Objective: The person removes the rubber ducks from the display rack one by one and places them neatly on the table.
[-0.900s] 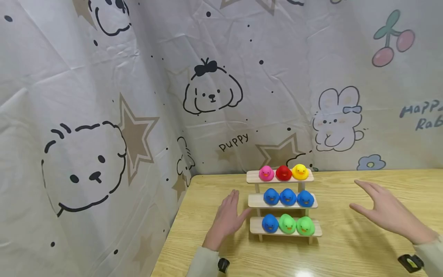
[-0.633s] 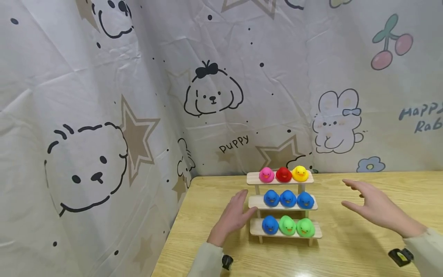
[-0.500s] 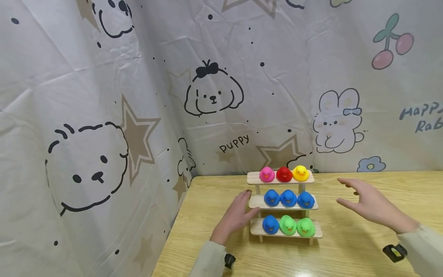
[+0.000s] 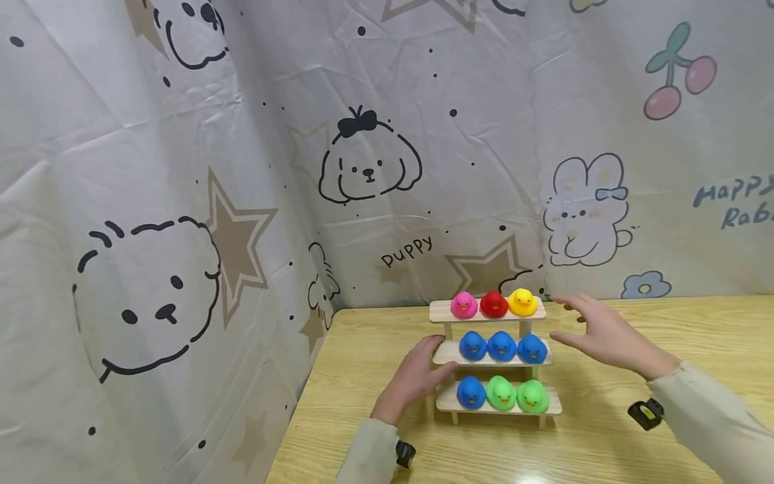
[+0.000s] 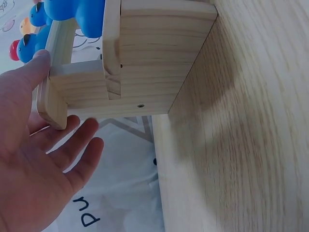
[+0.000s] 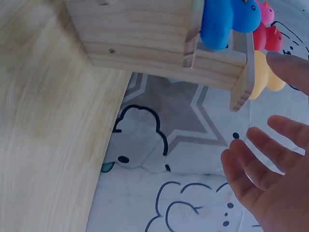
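Tiered stand [image 4: 449, 352] set crosswise, left hand [image 4: 414, 374] nearer

Left side: the fingers [image 5: 77, 141] are loosely curved and slightly apart. Thumb and index finger bracket the left end of the middle shelf [image 4: 451, 349]. The thumb appears to touch the wood; whether a firm pinch is applied cannot be told.

Right side: the fingers of the right hand [image 4: 611, 336] are spread, hold nothing and stand just off the stand's right end.

Governing relation: the stand lies between the hands, its long axis running from one to the other.

Load, left to right:
- Top shelf [image 4: 439, 310]: pink duck [image 4: 463, 305], red duck [image 4: 494, 304], yellow duck [image 4: 523, 303].
- Middle shelf: three blue ducks [image 4: 502, 346].
- Bottom shelf [image 4: 446, 398]: single blue duck [image 4: 471, 392], two green ducks [image 4: 501, 393].

Base: the stand is upright on the counter [image 4: 592, 430], with a printed cloth [image 4: 484, 67] behind.
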`<state>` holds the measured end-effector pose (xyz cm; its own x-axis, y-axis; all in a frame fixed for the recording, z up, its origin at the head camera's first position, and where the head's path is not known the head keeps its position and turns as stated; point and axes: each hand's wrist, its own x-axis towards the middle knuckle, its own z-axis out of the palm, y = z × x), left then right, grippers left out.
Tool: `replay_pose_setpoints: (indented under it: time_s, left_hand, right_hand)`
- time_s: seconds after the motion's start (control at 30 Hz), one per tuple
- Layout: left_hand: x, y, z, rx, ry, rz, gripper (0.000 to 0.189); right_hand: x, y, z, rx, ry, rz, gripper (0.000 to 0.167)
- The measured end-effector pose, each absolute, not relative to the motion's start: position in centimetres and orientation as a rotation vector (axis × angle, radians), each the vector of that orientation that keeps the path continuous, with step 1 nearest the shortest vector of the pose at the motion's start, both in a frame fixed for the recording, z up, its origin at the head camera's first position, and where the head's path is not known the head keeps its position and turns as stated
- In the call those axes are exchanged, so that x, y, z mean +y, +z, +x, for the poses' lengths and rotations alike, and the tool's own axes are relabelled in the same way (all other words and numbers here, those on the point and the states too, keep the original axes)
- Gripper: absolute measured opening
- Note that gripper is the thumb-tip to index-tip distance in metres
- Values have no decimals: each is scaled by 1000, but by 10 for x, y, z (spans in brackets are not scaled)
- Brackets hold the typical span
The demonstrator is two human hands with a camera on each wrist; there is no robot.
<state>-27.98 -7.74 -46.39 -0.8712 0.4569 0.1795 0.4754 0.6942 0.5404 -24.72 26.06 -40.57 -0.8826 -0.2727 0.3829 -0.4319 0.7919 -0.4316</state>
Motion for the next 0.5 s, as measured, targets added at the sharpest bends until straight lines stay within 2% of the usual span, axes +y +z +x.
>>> replay_pose_setpoints:
  time_s: [0.5]
  left_hand:
    - [-77,-466,-282,-2858,-966,-769,54]
  right_hand:
    - [232,-395,-274,-2590,783,646,59]
